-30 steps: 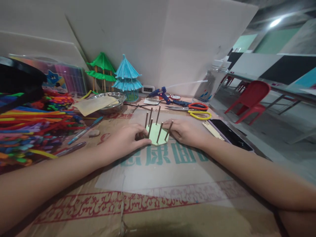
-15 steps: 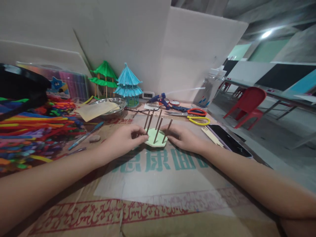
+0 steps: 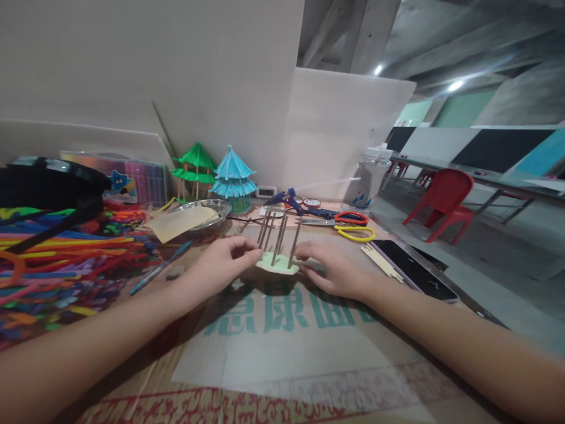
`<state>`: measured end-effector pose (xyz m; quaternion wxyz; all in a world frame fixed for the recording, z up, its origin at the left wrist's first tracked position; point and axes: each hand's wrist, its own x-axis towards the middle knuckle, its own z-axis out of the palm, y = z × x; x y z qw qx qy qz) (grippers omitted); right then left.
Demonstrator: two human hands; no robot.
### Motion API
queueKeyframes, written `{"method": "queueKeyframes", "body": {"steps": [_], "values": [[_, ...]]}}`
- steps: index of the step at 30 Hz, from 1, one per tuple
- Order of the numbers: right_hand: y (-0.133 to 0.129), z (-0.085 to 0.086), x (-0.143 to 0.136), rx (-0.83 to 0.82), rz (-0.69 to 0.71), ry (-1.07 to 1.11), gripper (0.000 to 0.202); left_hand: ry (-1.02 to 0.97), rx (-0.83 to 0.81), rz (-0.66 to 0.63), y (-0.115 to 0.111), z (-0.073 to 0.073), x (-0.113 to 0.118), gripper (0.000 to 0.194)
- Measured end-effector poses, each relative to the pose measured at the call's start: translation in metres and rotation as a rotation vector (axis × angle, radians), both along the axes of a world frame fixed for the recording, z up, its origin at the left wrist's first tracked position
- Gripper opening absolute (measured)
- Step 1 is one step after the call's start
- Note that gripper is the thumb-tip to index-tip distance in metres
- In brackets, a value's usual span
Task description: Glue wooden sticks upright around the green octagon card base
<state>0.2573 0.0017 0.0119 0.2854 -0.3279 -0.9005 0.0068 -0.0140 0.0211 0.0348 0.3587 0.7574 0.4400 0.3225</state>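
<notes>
A small pale green base [image 3: 279, 264] with several thin brown sticks [image 3: 282, 240] standing up from it is between my two hands. My left hand [image 3: 233, 259] pinches its left edge with thumb and forefinger. On the other side my right hand [image 3: 331, 268] has its thumb and fingers at the right edge, close to the nearest stick. Below lies a translucent sheet [image 3: 265, 359] over printed cardboard. Whether the base rests on the sheet or is slightly raised, I cannot tell.
Behind stand a green model pavilion [image 3: 196, 165] and a blue one [image 3: 233, 179], a steel dish [image 3: 220, 209] and a glue gun [image 3: 286, 201]. Yellow-and-red-handled scissors [image 3: 355, 234], pale sticks [image 3: 382, 263] and a phone [image 3: 415, 271] lie right. Colourful pipe cleaners [image 3: 66, 253] fill the left.
The camera view has tilted up, so everything on the table sits lower. The base appears more edge-on. My right fingers have shifted at its edge and look more spread.
</notes>
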Motion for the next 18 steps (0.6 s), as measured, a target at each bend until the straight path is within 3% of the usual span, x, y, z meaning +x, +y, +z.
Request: {"method": "queueKeyframes", "body": {"steps": [4, 10, 18], "values": [[-0.002, 0.002, 0.000, 0.027, -0.004, -0.013, 0.016, -0.030, 0.067, -0.002, -0.002, -0.003, 0.000, 0.030], [-0.002, 0.002, 0.002, 0.057, -0.052, -0.040, 0.039, -0.026, 0.241, 0.002, -0.006, -0.006, 0.001, 0.026], [-0.005, 0.001, 0.003, 0.485, 0.027, -0.017, 0.011, -0.044, 0.368, -0.055, -0.004, -0.018, -0.003, 0.019]]}}
